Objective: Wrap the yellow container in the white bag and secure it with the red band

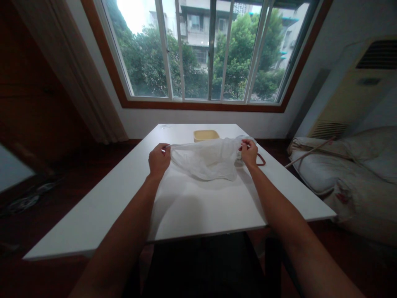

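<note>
A thin white plastic bag (207,159) is stretched above the white table (124,194) between my two hands. My left hand (159,159) is closed on the bag's left edge. My right hand (249,152) pinches its right edge. The bag sags in the middle and its lower part rests on the tabletop. A dark red loop-shaped object (261,159) lies on the table just right of my right hand, partly hidden by it.
A shallow yellow tray (206,135) sits behind the bag toward the table's far edge. A large window (204,49) fills the wall beyond. A covered sofa (350,174) and a standing air conditioner (356,87) are at right.
</note>
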`<state>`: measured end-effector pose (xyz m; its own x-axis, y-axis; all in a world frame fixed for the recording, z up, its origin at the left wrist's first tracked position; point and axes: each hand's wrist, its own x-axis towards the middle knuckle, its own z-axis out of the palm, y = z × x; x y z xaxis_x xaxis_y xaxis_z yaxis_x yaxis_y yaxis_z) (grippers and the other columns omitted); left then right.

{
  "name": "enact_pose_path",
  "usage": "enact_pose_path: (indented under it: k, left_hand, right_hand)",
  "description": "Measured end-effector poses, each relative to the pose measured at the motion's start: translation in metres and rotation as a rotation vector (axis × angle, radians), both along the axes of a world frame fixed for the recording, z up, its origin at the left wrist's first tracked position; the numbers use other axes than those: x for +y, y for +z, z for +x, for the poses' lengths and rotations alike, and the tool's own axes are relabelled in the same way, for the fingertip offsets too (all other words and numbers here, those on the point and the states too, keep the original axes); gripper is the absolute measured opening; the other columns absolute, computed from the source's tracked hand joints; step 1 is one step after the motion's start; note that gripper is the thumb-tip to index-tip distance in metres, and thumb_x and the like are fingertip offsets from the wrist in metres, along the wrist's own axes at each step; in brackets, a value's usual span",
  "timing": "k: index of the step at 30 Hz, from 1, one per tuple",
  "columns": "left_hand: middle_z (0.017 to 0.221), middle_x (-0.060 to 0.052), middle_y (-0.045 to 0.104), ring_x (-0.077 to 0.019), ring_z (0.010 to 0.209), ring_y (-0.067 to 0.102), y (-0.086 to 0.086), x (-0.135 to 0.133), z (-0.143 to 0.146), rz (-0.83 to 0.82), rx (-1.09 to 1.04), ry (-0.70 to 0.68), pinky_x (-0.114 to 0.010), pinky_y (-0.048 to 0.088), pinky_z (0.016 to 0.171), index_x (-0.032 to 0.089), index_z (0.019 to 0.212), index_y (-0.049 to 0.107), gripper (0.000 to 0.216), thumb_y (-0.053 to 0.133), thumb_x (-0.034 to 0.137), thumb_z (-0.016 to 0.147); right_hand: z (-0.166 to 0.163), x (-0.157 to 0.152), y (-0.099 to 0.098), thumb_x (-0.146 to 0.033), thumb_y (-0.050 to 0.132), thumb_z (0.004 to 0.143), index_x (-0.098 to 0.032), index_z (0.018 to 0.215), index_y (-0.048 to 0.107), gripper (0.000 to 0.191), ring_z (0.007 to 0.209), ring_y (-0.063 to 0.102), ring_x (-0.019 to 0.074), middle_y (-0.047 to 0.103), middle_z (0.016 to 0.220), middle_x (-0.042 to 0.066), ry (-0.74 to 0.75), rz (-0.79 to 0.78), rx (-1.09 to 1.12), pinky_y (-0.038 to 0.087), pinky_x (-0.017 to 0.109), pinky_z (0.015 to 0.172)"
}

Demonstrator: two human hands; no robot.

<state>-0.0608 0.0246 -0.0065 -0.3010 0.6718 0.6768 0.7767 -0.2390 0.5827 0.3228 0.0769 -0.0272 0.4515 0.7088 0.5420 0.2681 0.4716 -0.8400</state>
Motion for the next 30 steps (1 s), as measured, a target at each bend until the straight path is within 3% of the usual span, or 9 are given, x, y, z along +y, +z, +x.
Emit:
enact_pose_path:
  k: [3,5,9,13,16,20,25,27,30]
  left_hand:
    - [0.077,-0.002,0.068,-0.0168,0.069,0.061,0.0,-0.002,0.0,-0.028,-0.037,0.042,-0.026,0.045,0.068,0.02,0.099,0.069,0.028,0.053,0.041,0.088]
    - [0.072,-0.001,0.066,-0.0164,0.067,0.06,0.0,-0.004,0.004,-0.035,-0.04,0.026,-0.025,0.043,0.066,0.02,0.099,0.069,0.03,0.053,0.044,0.089]
    - [0.066,0.001,0.061,-0.0143,0.061,0.056,-0.001,-0.007,0.015,0.007,-0.032,-0.08,-0.024,0.042,0.063,0.019,0.099,0.068,0.033,0.051,0.046,0.091]
    - [0.073,0.0,0.064,-0.0133,0.063,0.056,0.001,-0.012,0.026,0.076,-0.026,-0.202,-0.024,0.045,0.065,0.018,0.101,0.067,0.031,0.05,0.043,0.093]
    - [0.085,-0.004,0.069,-0.0142,0.071,0.059,0.004,-0.014,0.029,0.14,-0.014,-0.221,-0.025,0.048,0.071,0.017,0.102,0.067,0.031,0.049,0.04,0.094]
    - [0.093,-0.005,0.07,-0.0151,0.077,0.061,0.007,-0.017,0.028,0.233,-0.013,-0.227,-0.027,0.05,0.075,0.017,0.104,0.068,0.031,0.047,0.038,0.095]
    - [0.093,-0.005,0.07,-0.0157,0.079,0.062,0.009,-0.018,0.029,0.205,0.016,-0.251,-0.027,0.05,0.074,0.018,0.105,0.07,0.031,0.047,0.037,0.095]
    - [0.092,-0.005,0.07,-0.0161,0.079,0.063,0.01,-0.018,0.029,0.189,0.039,-0.267,-0.027,0.05,0.075,0.018,0.101,0.071,0.03,0.05,0.038,0.094]
    - [0.089,-0.005,0.072,-0.0165,0.078,0.064,0.009,-0.018,0.03,0.146,0.049,-0.277,-0.027,0.051,0.076,0.018,0.094,0.072,0.028,0.055,0.04,0.091]
  right_hand:
    - [0.001,-0.002,-0.002,-0.041,0.059,0.08,-0.016,0.106,0.064,0.037,0.061,0.059,0.012,0.068,0.092,0.005,0.115,-0.107,-0.035,0.054,0.028,0.059]
    - [-0.004,-0.006,-0.004,-0.042,0.071,0.073,-0.015,0.112,0.067,0.047,0.06,0.059,0.0116,0.07,0.099,0.009,0.248,-0.195,-0.181,0.053,0.026,0.056]
    - [-0.026,-0.019,-0.008,-0.028,0.084,0.061,-0.015,0.126,0.065,0.069,0.074,0.065,0.0164,0.072,0.107,0.013,0.454,-0.3,-0.535,0.055,0.031,0.067]
    - [-0.042,-0.027,-0.005,-0.017,0.082,0.061,-0.016,0.11,0.074,0.05,0.089,0.068,0.0224,0.075,0.104,0.009,0.582,-0.306,-0.789,0.053,0.036,0.085]
    - [-0.042,-0.028,-0.002,-0.016,0.079,0.063,-0.019,0.091,0.077,0.029,0.086,0.069,0.0236,0.076,0.091,0.005,0.529,-0.304,-0.942,0.052,0.034,0.084]
    - [-0.033,-0.026,0.003,-0.023,0.073,0.07,-0.018,0.084,0.075,0.015,0.087,0.068,0.0259,0.076,0.09,0.009,0.274,-0.362,-1.061,0.049,0.031,0.076]
    - [-0.025,-0.024,0.01,-0.023,0.059,0.077,-0.016,0.07,0.07,0.015,0.082,0.068,0.026,0.074,0.082,0.015,-0.04,-0.467,-0.905,0.046,0.03,0.07]
    - [-0.023,-0.022,0.011,-0.027,0.056,0.079,-0.017,0.068,0.07,0.021,0.083,0.067,0.0246,0.075,0.081,0.012,-0.031,-0.399,-0.737,0.047,0.029,0.071]
    - [-0.024,-0.018,0.01,-0.035,0.053,0.079,-0.019,0.072,0.071,0.025,0.08,0.067,0.0232,0.073,0.074,0.004,0.112,-0.268,-0.36,0.051,0.03,0.07]
